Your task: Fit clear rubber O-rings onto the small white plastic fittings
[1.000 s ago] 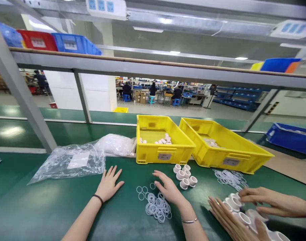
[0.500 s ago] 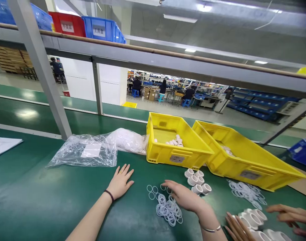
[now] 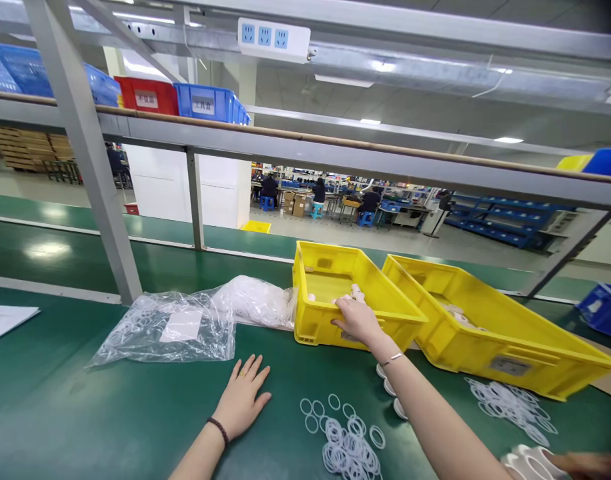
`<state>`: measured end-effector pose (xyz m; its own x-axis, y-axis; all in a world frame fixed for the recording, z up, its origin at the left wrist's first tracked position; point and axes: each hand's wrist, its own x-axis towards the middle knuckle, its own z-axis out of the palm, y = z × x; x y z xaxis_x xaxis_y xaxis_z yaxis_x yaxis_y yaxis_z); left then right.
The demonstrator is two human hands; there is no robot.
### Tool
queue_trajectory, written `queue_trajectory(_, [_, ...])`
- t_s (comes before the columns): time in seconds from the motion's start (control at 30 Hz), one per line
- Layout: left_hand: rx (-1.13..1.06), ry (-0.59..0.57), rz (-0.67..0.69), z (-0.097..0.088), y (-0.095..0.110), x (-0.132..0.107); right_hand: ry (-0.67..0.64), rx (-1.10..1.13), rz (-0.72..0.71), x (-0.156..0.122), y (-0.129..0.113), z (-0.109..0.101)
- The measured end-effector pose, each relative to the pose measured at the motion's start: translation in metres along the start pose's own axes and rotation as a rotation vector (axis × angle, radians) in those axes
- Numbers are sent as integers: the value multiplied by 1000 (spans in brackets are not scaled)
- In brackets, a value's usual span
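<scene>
My left hand (image 3: 244, 395) lies flat on the green table (image 3: 85, 413), fingers stretched out, holding nothing. My right hand (image 3: 356, 319) grips the near wall of the left yellow bin (image 3: 318, 320), thumb outside, fingers curled over the rim. White caps (image 3: 356, 291) lie inside that bin just behind my fingers. A pile of clear rubber rings (image 3: 346, 448) sits on the table below my right forearm. A few white caps (image 3: 389, 390) peek out from under that forearm.
A second yellow bin (image 3: 505, 347) stands to the right, with more rings (image 3: 510, 405) in front of it. Clear plastic bags of rings (image 3: 170, 327) lie at the left. Another person's hand (image 3: 588, 463) and white caps (image 3: 533, 461) show at the bottom right. A grey post (image 3: 93, 173) stands left.
My right hand has left the ring pile, moved forward and taken hold of the left yellow bin's near wall. My left hand has stayed flat. The other person's hands have drawn back to the right.
</scene>
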<state>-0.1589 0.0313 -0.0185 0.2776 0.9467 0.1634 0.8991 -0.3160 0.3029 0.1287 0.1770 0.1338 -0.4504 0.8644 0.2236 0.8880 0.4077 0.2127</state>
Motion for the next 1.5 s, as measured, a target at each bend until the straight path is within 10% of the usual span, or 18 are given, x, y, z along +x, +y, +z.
queue_trajectory(0.47, [7, -13, -10, 6, -3, 3, -53, -9, 7, 52, 20, 11])
queue_trajectory(0.9, [-7, -18, -45, 8, -2, 4, 155, 12, 11, 7, 9, 30])
queue_trajectory(1.0, [-131, 140, -90, 5, 16, 9, 212, 10, -12, -15, 4, 42])
queue_trajectory(1.2, [-517, 630, -84, -42, 92, 98, 358, 27, -37, -39, -4, 64])
queue_trajectory(1.37, [-712, 498, -317, -61, 112, 187, 420, 34, -55, -44, -11, 64])
queue_trajectory(1.5, [-728, 485, -343, -49, 106, 196, 444, 101, -212, -51, 9, 45])
